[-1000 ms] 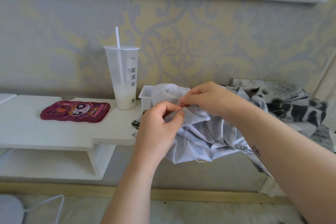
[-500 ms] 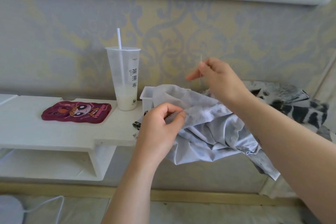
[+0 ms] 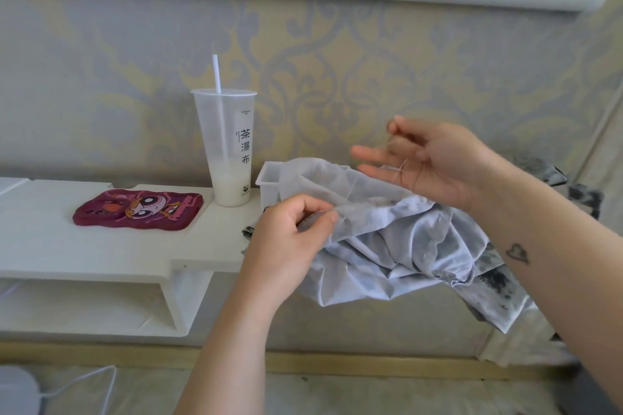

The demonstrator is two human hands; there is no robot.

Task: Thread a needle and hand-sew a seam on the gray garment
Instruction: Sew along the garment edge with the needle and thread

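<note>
So threading looked done and the sewing was underway, since a thin thread ran up out of the garment toward the right hand. My read is that this was mid-stitch, with the slack getting pulled through. No idea how much of the seam was closed, the stitches were way too small to make out, so I'd guess most of the seam was left to do. The left hand had its thumb and fingers clamped on a fold at the garment's near edge, holding it up off the shelf, with the rest of the cloth drooping down to the right. The right hand sat above the fabric and apart from it, thumb and forefinger pinched together on the thread, other fingers spread out loose. Couldn't actually pick out the needle. The cup was off to the left, clear of all this.
</note>
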